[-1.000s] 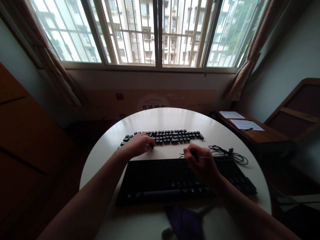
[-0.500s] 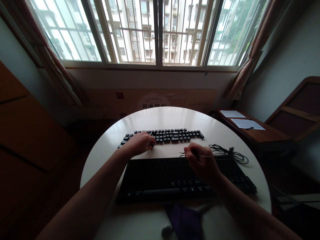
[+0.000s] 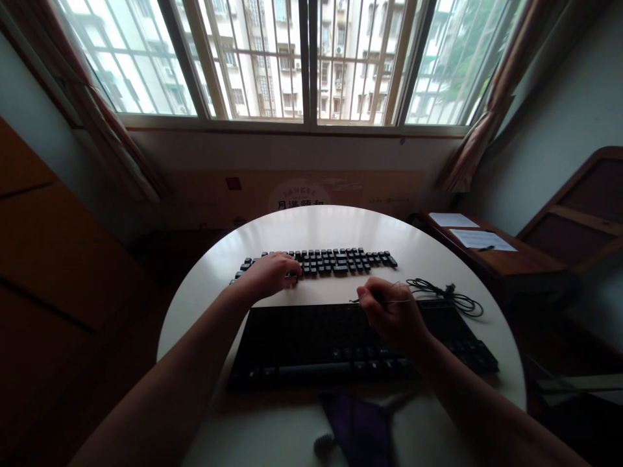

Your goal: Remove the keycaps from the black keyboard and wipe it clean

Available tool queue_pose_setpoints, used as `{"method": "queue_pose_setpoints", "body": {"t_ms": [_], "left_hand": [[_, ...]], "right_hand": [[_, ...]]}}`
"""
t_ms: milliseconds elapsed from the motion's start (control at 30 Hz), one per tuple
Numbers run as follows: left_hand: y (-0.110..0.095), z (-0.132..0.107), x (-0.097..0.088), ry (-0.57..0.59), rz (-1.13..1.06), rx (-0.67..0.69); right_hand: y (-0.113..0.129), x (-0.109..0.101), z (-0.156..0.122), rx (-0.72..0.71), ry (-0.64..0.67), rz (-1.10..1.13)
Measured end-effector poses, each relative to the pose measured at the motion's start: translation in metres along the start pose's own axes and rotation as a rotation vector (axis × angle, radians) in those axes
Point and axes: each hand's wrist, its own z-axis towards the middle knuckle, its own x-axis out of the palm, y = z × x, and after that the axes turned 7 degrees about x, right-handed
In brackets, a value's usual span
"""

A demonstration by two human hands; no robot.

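Note:
My left hand (image 3: 275, 271) reaches over the front of the rows of loose black keycaps (image 3: 335, 261), fingers curled down onto a keycap (image 3: 293, 278). My right hand (image 3: 389, 303) is closed round a thin wire tool (image 3: 402, 300) that looks like a wire keycap puller; its dark tips point left, just above the keyboard's far edge. Below both hands lies the black keyboard (image 3: 302, 334), most of its upper part bare of keycaps. Several keycaps remain along its front rows and at the right end. My right hand and forearm hide part of it.
A coiled black cable (image 3: 450, 295) lies at the right of the round white table (image 3: 311, 224). Near me are a purple cloth-like thing (image 3: 360, 428) and a small dark brush-like piece (image 3: 324, 444), both blurred. Papers (image 3: 481, 239) and a pen rest on a wooden side table.
The tips of the wire tool, spread apart before, now show close together. My left hand has shifted slightly left and up, fingers still at the keycap.

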Motion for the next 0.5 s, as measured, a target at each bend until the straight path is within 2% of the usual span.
{"method": "queue_pose_setpoints", "body": {"t_ms": [100, 200, 300, 367, 500], "left_hand": [[-0.007, -0.002, -0.007, -0.054, 0.017, -0.029], [-0.022, -0.003, -0.015, -0.098, -0.001, 0.008], [-0.043, -0.003, -0.020, -0.055, -0.056, 0.112], [-0.055, -0.001, -0.019, 0.000, -0.086, 0.178], [-0.065, 0.002, -0.011, 0.089, -0.150, 0.229]], "right_hand": [[0.000, -0.001, 0.000, -0.023, 0.069, 0.024], [0.001, -0.002, -0.001, -0.035, 0.252, 0.087], [0.000, -0.001, -0.003, -0.020, 0.438, 0.149], [-0.001, 0.000, -0.003, -0.020, 0.485, 0.166], [-0.004, 0.007, -0.005, -0.002, 0.477, 0.192]]}}
